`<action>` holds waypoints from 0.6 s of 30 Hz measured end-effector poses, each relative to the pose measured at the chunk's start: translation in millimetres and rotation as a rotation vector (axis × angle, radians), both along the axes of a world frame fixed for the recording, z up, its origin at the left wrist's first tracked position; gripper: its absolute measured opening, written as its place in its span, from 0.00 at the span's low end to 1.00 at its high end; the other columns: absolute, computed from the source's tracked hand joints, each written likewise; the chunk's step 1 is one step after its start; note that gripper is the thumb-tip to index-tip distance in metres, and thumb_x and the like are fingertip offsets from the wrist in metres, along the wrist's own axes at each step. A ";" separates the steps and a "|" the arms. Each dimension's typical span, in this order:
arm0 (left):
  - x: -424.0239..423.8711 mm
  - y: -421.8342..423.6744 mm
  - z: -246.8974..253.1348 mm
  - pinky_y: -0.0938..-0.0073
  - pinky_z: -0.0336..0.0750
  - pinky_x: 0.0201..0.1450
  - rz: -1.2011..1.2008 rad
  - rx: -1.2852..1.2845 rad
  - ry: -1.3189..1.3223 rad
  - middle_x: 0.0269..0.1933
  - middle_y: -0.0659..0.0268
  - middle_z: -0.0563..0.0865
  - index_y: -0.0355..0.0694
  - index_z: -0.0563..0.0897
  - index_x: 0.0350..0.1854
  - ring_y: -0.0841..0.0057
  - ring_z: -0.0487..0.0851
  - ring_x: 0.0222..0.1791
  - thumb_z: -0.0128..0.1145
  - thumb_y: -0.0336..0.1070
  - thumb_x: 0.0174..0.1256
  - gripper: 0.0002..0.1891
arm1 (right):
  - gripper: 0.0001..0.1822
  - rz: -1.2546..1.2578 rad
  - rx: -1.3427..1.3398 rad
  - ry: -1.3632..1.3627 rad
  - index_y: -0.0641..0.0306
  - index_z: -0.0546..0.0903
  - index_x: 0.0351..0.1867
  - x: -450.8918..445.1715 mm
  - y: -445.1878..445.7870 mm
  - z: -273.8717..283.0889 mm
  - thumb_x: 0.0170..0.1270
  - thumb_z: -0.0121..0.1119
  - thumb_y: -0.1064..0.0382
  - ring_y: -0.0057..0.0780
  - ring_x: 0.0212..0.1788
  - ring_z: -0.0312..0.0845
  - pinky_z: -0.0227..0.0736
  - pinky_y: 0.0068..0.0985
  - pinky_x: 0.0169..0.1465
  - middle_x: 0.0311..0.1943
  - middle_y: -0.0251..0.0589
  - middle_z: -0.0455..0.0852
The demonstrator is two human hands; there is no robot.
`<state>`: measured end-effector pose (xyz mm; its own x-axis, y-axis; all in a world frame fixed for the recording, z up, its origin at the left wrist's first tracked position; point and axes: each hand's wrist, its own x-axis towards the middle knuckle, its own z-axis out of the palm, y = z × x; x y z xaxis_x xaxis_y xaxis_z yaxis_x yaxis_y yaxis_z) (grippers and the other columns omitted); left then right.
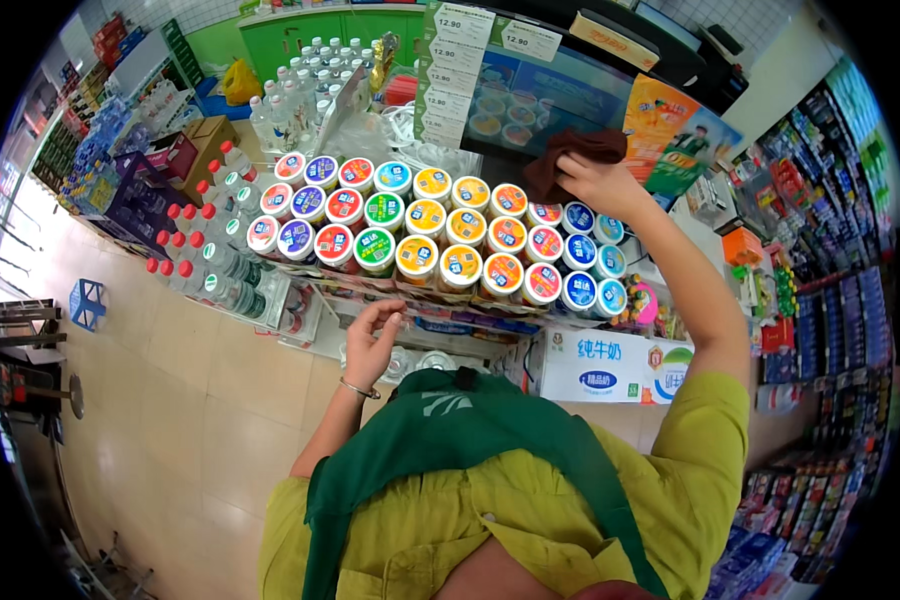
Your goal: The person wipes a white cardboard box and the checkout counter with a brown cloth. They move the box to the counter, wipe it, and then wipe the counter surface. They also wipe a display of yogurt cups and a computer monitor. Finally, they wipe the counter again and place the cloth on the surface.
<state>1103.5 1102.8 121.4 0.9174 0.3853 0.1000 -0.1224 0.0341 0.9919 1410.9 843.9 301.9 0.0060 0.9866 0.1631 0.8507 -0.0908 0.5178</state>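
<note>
My right hand [591,176] grips a dark brown cloth [596,147] at the lower right part of a display screen [521,97], just behind the rows of round tubs. These tubs, with red, purple, green, yellow and blue lids, fill the top of a display rack; a green-lidded tub [374,248] stands in the front row. My left hand [373,337] hangs in front of the rack, its fingers loosely curled and nothing seen in it. Paper price tags [454,71] hang on the screen's left side. An orange and green promotional card [675,135] stands by its right side.
Red-capped water bottles [187,277] line the rack's left end. More clear bottles [292,112] are grouped behind. White milk cartons [581,367] lie below the rack at right. A blue stool [88,304] is on the tiled floor, and stocked shelves [832,337] run along the right.
</note>
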 end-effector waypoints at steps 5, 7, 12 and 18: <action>6.5 -10.0 -4.6 0.78 0.77 0.49 -0.009 -0.028 -0.006 0.44 0.64 0.86 0.33 0.80 0.50 0.80 0.84 0.43 0.55 0.28 0.68 0.11 | 0.16 -0.105 0.407 -0.138 0.53 0.83 0.41 -1.9 15.8 7.5 0.46 0.59 0.68 0.36 0.55 0.72 0.72 0.32 0.53 0.49 0.36 0.75; 7.5 -13.8 1.1 0.78 0.77 0.48 -0.008 0.005 0.010 0.44 0.64 0.86 0.33 0.80 0.50 0.80 0.84 0.43 0.55 0.28 0.68 0.11 | 0.18 -0.112 0.639 -0.224 0.50 0.83 0.43 -7.5 50.4 15.7 0.46 0.60 0.68 0.37 0.55 0.71 0.72 0.32 0.53 0.50 0.36 0.75; 10.5 -19.0 8.4 0.79 0.76 0.48 -0.009 0.012 0.012 0.45 0.64 0.86 0.33 0.80 0.50 0.80 0.84 0.43 0.55 0.28 0.68 0.10 | 0.18 0.060 0.469 -0.023 0.52 0.83 0.45 -8.7 100.9 7.1 0.50 0.58 0.68 0.35 0.59 0.70 0.74 0.29 0.55 0.51 0.36 0.75; 5.1 -16.9 3.2 0.78 0.77 0.48 0.002 0.024 0.012 0.44 0.64 0.86 0.33 0.80 0.49 0.80 0.84 0.43 0.56 0.28 0.68 0.10 | 0.06 -0.045 -0.007 0.080 0.61 0.80 0.32 -0.8 77.2 -35.1 0.50 0.57 0.69 0.31 0.57 0.72 0.80 0.26 0.46 0.45 0.33 0.76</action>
<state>1108.6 1085.9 124.6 0.9178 0.3847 0.0978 -0.1101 0.0101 0.9939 1410.2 921.1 266.8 0.0627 0.9861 0.1538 0.8846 -0.1263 0.4489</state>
